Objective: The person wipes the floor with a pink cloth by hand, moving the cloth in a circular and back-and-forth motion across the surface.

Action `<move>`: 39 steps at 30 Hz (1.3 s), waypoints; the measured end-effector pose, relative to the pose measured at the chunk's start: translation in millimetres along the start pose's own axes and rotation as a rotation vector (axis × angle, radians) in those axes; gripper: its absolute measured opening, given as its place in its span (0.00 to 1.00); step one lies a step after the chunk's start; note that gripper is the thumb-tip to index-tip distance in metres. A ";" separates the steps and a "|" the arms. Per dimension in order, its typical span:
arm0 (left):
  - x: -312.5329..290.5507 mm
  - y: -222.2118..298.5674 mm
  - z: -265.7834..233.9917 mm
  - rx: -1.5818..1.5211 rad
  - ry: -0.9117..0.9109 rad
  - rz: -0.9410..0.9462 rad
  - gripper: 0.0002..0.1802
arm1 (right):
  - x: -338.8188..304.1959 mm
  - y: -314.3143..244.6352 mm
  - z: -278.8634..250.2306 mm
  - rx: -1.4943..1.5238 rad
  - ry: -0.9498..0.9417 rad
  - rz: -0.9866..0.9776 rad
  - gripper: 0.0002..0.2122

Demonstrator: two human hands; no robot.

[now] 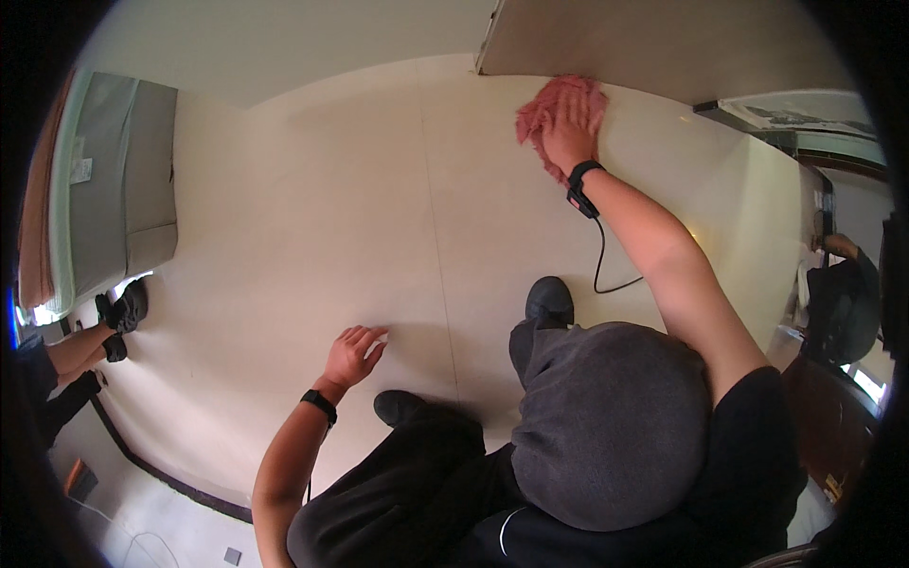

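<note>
Out at the upper right, my right hand (568, 140) holds a crumpled pink cloth (537, 121) down against the pale floor, fingers stretched forward over it. The cloth lies close to the bottom edge of a grey-brown panel (653, 43). A black band with a small device and a cable (600, 260) is on my right wrist. My left hand (352, 356) is empty above the floor, its fingers loosely bent and the thumb apart. Another black band (320, 406) circles the left wrist.
My dark shoes (549, 301) and bent knees (615, 426) are between my arms. At left stands a grey upholstered bed base (128, 170), with another person's legs (80, 347) below it. A second person (838, 298) is at the far right, near a brown wooden surface (828, 421).
</note>
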State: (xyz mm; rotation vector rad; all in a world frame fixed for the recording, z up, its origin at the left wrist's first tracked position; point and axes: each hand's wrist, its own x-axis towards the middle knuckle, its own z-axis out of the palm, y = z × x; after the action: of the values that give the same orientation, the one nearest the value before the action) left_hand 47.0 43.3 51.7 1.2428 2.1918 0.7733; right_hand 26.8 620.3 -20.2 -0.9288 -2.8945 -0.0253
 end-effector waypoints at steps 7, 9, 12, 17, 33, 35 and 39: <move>-8.2 -4.6 -4.9 -0.003 0.009 -0.038 0.14 | -35.3 -120.7 -29.9 0.250 -0.075 -0.682 0.27; -2.3 -2.6 -0.9 -0.010 0.006 -0.025 0.14 | -62.7 -140.1 -30.8 0.379 -0.187 -0.845 0.28; -2.1 -0.4 1.8 -0.018 -0.006 -0.027 0.13 | -111.2 -159.8 -31.0 0.414 -0.215 -1.020 0.32; -0.3 1.7 5.2 -0.032 -0.007 -0.007 0.13 | -120.2 -129.4 -34.5 0.446 -0.268 -1.132 0.33; 3.6 -1.5 3.0 -0.034 0.012 0.021 0.14 | -81.4 135.6 -19.9 0.079 0.053 -0.136 0.32; 0.5 -5.3 0.9 -0.035 0.017 0.014 0.14 | -57.8 95.7 -14.5 0.037 -0.005 -0.022 0.32; -0.5 -7.0 -3.5 0.007 0.011 -0.005 0.13 | -29.1 -0.1 -20.8 0.034 -0.174 -0.062 0.33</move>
State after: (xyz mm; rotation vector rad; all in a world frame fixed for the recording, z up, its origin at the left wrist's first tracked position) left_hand 40.7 39.1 49.5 1.2392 2.2071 0.7725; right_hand 52.2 602.3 -2.5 -0.8763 -3.0714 0.1044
